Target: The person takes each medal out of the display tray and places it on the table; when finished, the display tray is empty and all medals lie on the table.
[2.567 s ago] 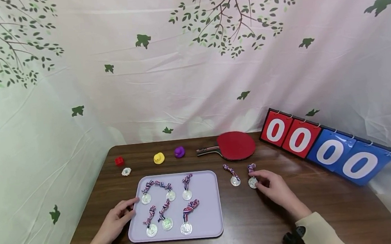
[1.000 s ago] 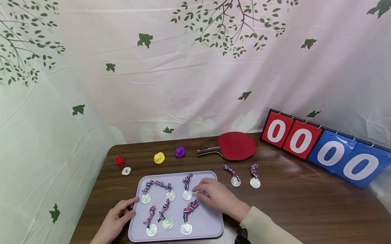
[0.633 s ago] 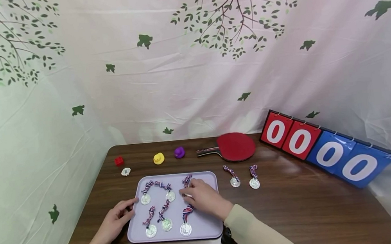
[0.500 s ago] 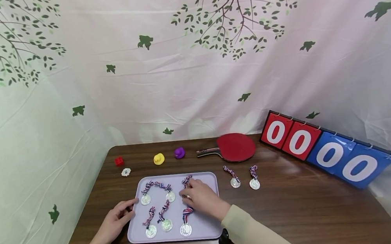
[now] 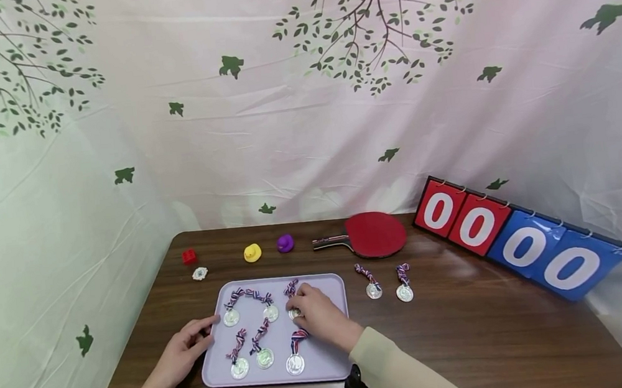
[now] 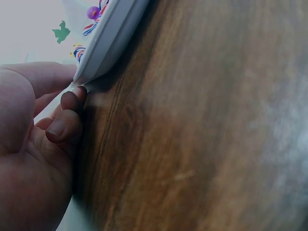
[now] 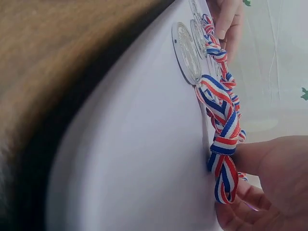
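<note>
My right hand [image 5: 325,316] pinches a silver medal [image 5: 295,312] at the back right of a lavender tray [image 5: 327,362]. Its fingers cover part of the disc, and the knotted striped ribbon points away from me. Just below that hand lies another medal [image 5: 295,364], whose red, white and blue ribbon [image 7: 221,106] fills the middle of the right wrist view. More medals [image 5: 265,358] with knotted ribbons lie to the left on the tray. My left hand [image 5: 182,350] rests at the tray's left side, fingertips touching the rim [image 6: 108,48], other fingers loosely bent.
Two more medals, one [image 5: 373,290] beside the other [image 5: 404,292], lie right of the tray. Behind are a red brick [image 5: 189,256], a white badge-like piece [image 5: 200,273], yellow duck [image 5: 252,253], purple duck [image 5: 285,243], table tennis bat [image 5: 375,235] and flip scoreboard [image 5: 518,239].
My right hand left the rightmost medal on the table, moved over the tray and took hold of the back right medal. That medal has slid slightly left. My left hand stays put.
</note>
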Demonstrator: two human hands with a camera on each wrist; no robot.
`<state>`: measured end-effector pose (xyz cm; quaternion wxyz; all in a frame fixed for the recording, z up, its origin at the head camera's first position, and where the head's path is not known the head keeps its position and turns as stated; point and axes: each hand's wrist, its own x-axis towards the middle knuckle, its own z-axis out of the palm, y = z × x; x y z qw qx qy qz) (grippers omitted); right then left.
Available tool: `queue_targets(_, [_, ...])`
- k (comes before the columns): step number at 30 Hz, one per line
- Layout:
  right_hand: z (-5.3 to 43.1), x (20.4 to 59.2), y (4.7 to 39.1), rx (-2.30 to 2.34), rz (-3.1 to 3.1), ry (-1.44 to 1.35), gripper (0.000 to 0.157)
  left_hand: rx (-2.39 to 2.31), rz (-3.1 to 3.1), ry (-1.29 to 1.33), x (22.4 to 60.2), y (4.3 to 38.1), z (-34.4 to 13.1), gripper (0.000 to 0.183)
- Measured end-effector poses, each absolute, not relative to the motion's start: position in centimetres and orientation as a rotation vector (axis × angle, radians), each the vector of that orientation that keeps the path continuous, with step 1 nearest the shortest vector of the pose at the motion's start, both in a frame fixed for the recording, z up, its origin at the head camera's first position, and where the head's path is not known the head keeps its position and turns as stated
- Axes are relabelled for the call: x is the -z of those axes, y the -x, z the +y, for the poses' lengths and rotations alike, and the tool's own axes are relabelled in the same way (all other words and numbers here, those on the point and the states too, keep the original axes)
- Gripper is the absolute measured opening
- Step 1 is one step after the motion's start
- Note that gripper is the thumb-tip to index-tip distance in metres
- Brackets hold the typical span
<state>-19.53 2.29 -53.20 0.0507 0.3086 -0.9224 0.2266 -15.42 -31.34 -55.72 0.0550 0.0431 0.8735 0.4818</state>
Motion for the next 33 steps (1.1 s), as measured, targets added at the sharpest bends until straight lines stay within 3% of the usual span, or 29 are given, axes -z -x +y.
queue_targets(16, [2.3,53.5,19.5,-0.8,-2.796,-0.897,0.027,-1.454,2.672,-0.125,55.7,15.3,-31.1,0.035])
queue_targets(33, [5.4,53.9,19.5,-1.282,-2.697,-0.966,0.034,-1.467,2.666,-0.122,55.7,15.3,-31.0,0.035])
